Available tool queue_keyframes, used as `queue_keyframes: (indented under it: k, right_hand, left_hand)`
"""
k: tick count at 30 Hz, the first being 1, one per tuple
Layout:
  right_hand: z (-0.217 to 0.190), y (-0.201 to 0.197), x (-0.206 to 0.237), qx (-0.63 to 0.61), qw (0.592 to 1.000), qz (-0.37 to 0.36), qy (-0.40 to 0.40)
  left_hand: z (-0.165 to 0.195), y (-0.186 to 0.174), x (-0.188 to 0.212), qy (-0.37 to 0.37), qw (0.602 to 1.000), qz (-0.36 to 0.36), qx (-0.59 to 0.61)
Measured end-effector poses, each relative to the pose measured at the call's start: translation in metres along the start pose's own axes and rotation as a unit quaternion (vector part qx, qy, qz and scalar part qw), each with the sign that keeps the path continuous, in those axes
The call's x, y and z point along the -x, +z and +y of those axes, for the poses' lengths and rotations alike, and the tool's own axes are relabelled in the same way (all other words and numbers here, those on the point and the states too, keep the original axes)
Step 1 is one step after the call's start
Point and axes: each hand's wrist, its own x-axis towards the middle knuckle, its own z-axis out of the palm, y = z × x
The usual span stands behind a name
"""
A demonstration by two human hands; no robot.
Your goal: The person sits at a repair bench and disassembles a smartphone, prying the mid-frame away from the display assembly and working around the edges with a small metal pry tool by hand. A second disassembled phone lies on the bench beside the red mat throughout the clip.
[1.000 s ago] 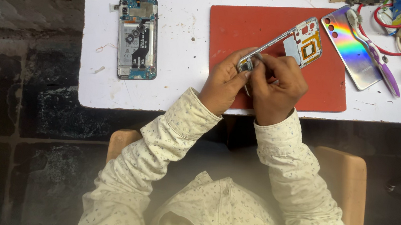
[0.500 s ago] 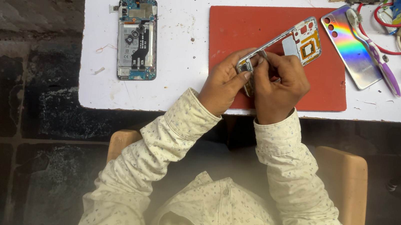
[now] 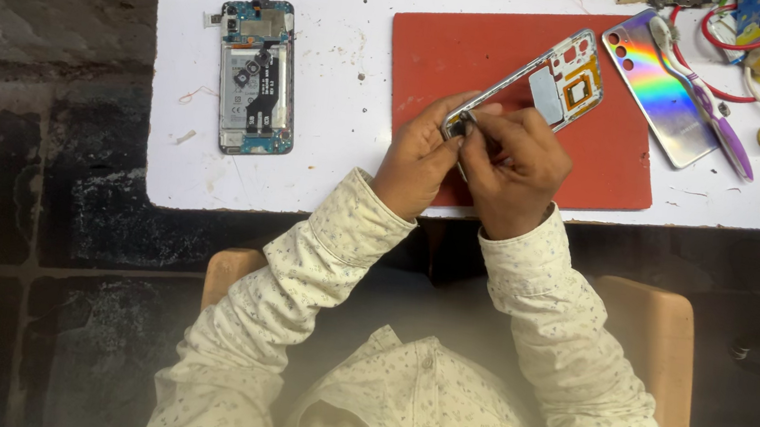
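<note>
The silver plastic phone frame point(image 3: 548, 80) lies between the fingers point(image 3: 485, 125), over the red rectangular mat point(image 3: 475, 48). The opened blue-edged phone body point(image 3: 257, 76) lies well left of the fingers; the rainbow-sheened back cover point(image 3: 665, 93) lies right.

The phone frame point(image 3: 548, 82) now lies at a slightly different angle than a second ago: its far end with the orange coil sits marginally higher over the red mat point(image 3: 436, 53). The right hand point(image 3: 514, 167) has shifted a little, its fingers point(image 3: 495, 126) closing nearer the frame's lower end, against the left hand point(image 3: 420, 156). The left thumb and forefinger have tightened on that same end. Movement overall is slight.
</note>
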Motion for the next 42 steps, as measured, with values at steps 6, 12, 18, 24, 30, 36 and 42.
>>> queue_keyframes:
  k: [6, 12, 18, 24, 30, 36, 42]
  right_hand:
    - [0.006, 0.004, -0.002, -0.014, 0.995, 0.069, 0.064]
    - [0.013, 0.002, -0.006, -0.03, 0.992, 0.086, 0.09]
    - [0.007, -0.002, -0.005, 0.055, 0.998, 0.017, 0.003]
    - [0.006, -0.004, -0.006, 0.021, 1.0, 0.006, -0.008]
    - [0.006, -0.003, -0.005, 0.017, 0.999, 0.025, 0.031]
    - [0.007, 0.0, -0.006, 0.044, 0.996, 0.056, 0.059]
    - [0.005, -0.002, -0.001, 0.029, 0.999, 0.006, -0.014]
  left_hand:
    - [-0.001, 0.0, -0.001, 0.014, 1.0, 0.001, -0.025]
    - [0.0, 0.0, -0.001, -0.01, 1.0, -0.007, 0.022]
    - [0.0, 0.001, -0.001, -0.001, 1.0, 0.009, 0.003]
    - [0.001, 0.001, 0.001, 0.003, 1.0, 0.007, 0.011]
    - [0.0, -0.001, 0.0, -0.008, 1.0, 0.009, 0.006]
    - [-0.001, 0.0, -0.001, -0.013, 1.0, 0.01, 0.018]
    - [-0.001, 0.0, 0.0, -0.005, 1.0, 0.006, 0.012]
